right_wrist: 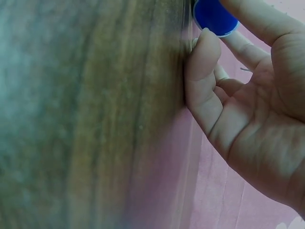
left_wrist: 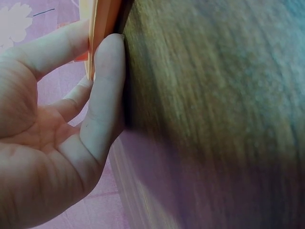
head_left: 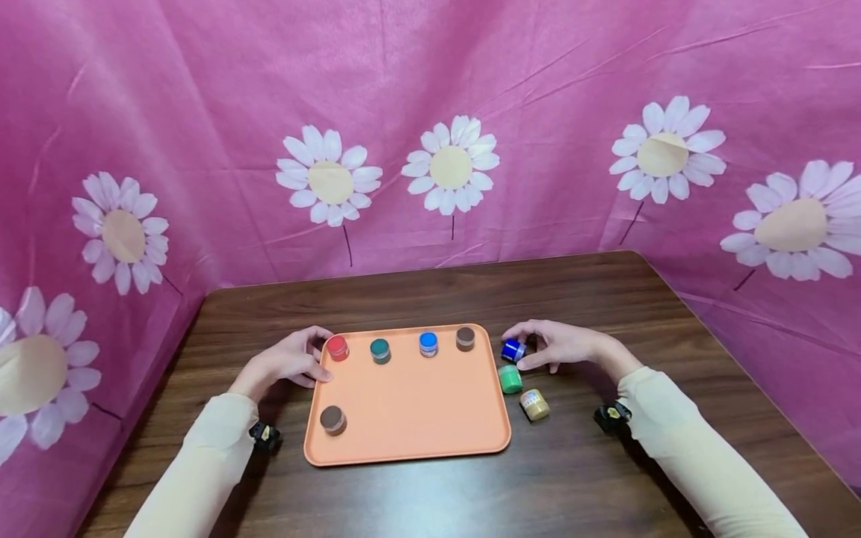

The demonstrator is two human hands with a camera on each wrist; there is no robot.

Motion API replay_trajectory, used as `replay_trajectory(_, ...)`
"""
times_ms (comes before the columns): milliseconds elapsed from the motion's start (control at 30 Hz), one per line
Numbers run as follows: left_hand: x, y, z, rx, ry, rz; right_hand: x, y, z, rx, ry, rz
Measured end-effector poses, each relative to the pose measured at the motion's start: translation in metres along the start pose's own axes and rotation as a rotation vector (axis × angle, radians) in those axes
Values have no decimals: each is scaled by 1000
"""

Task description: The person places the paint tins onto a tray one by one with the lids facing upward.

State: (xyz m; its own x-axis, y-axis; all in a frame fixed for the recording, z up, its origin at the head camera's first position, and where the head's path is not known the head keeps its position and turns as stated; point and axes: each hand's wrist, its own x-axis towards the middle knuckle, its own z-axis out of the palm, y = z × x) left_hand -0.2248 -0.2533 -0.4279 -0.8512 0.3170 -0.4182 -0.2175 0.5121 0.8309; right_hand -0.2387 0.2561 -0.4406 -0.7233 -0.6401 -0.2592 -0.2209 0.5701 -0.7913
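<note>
My right hand [head_left: 561, 345] pinches the dark blue jar [head_left: 513, 350] just off the tray's right edge, fingers curled around it; the wrist view shows its blue lid [right_wrist: 214, 16] between fingertip and thumb. My left hand [head_left: 289, 360] grips the orange tray [head_left: 410, 418] at its near corner, thumb and finger clamping the rim [left_wrist: 97, 28]. Five jars already sit on the tray; I judge three remain: this one, plus the green jar [head_left: 510, 379] and tan jar [head_left: 534, 404] just below my right hand.
</note>
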Motion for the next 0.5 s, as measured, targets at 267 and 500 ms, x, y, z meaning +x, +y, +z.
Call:
replay_trajectory(267, -1, 0, -2, -7, -3, -10, 1, -2, 0, 2, 10, 24)
replay_trajectory(500, 0, 1, 0, -12, 2, -17, 2, 0, -3, 43, 15, 16)
